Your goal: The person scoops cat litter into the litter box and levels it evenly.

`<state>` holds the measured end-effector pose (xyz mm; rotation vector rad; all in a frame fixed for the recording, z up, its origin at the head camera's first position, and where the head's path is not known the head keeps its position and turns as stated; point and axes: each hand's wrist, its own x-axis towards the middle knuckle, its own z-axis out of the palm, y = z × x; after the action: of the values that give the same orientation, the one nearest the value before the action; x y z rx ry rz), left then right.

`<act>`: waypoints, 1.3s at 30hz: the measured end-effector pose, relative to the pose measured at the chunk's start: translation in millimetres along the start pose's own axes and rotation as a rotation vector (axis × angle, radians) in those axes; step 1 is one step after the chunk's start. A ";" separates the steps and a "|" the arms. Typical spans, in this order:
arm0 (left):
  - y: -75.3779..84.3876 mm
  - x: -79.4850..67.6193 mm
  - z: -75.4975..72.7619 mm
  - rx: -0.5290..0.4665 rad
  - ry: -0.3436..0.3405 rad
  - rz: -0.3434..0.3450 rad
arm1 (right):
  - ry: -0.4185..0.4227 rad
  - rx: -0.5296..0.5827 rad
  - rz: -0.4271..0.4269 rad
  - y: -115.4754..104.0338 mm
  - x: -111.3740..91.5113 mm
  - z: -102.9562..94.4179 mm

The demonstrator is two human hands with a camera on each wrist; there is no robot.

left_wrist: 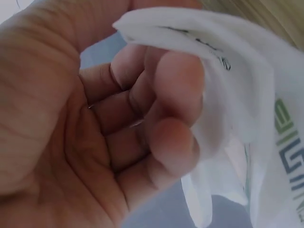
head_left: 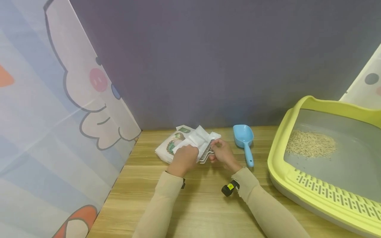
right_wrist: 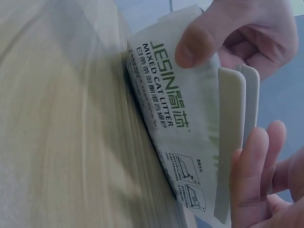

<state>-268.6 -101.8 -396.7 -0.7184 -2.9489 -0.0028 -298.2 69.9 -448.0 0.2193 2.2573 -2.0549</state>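
A white cat litter bag point(head_left: 165, 147) with green and dark print lies at the back of the wooden table. The left hand point(head_left: 184, 158) grips the bag's folded top edge; in the left wrist view its fingers point(left_wrist: 178, 147) curl beside the white film. Across the bag's end stands a long pale sealing clip point(right_wrist: 231, 142), its two bars slightly apart. The right hand point(head_left: 222, 152) pinches this clip, and its fingertips point(right_wrist: 254, 152) lie along the bars in the right wrist view. Part of the bag is hidden behind the left hand.
A light-blue scoop point(head_left: 243, 135) lies to the right of the bag, handle toward the person. Further right stands a yellow-rimmed litter box point(head_left: 276, 158) with a heap of pellets point(head_left: 311, 144) inside. A dark wall point(head_left: 208, 66) rises behind the table.
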 end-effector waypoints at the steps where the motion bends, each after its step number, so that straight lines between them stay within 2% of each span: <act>1: 1.5 0.3 0.1 0.003 0.006 0.006 | 0.007 -0.002 -0.003 0.8 0.4 0.2; 11: 13.0 2.4 2.8 0.000 0.009 0.031 | 0.072 -0.039 -0.017 9.3 3.1 3.6; 18: 16.8 3.4 4.0 0.027 0.018 0.058 | 0.077 -0.053 -0.045 13.8 5.4 3.0; 33: 12.2 4.8 9.0 -0.002 -0.004 0.043 | -0.052 -0.094 -0.011 11.4 7.3 -1.7; 39: 9.4 5.5 9.3 -0.011 -0.033 0.033 | -0.116 -0.109 -0.004 8.0 7.1 -4.3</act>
<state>-270.1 -90.7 -405.6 -0.7765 -2.9703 -0.0047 -303.8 75.2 -456.6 0.0859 2.2925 -1.8869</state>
